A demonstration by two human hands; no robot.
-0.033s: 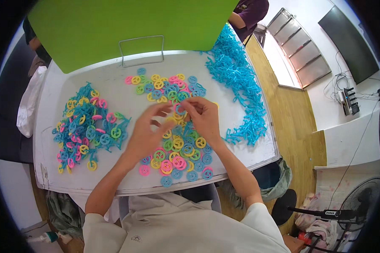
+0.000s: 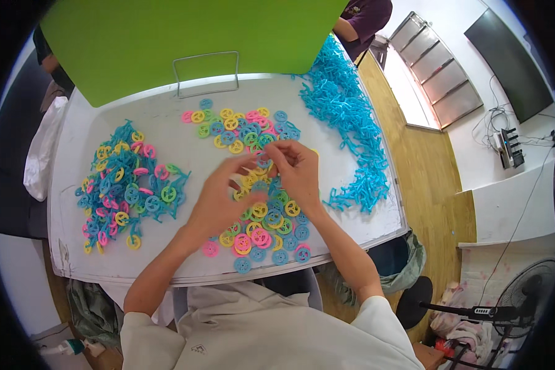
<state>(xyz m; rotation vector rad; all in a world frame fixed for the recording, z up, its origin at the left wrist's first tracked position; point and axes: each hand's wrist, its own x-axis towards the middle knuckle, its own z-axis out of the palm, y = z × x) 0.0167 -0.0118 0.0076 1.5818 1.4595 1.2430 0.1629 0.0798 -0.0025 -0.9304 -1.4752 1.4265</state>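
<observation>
My left hand (image 2: 219,197) and my right hand (image 2: 299,174) meet fingertip to fingertip over the middle of the white table (image 2: 92,262). Between them they pinch a small blue piece (image 2: 264,161); its exact shape is hidden by the fingers. Below and around the hands lies a loose pile of round face-shaped discs (image 2: 262,231) in pink, yellow, green and blue. More of these discs (image 2: 240,126) spread out just beyond the hands.
A heap of discs joined to blue stems (image 2: 129,185) lies at the left. A long heap of blue stick pieces (image 2: 348,123) runs along the right edge. A green board (image 2: 191,43) and wire stand (image 2: 206,74) are behind; another person (image 2: 364,15) stands beyond.
</observation>
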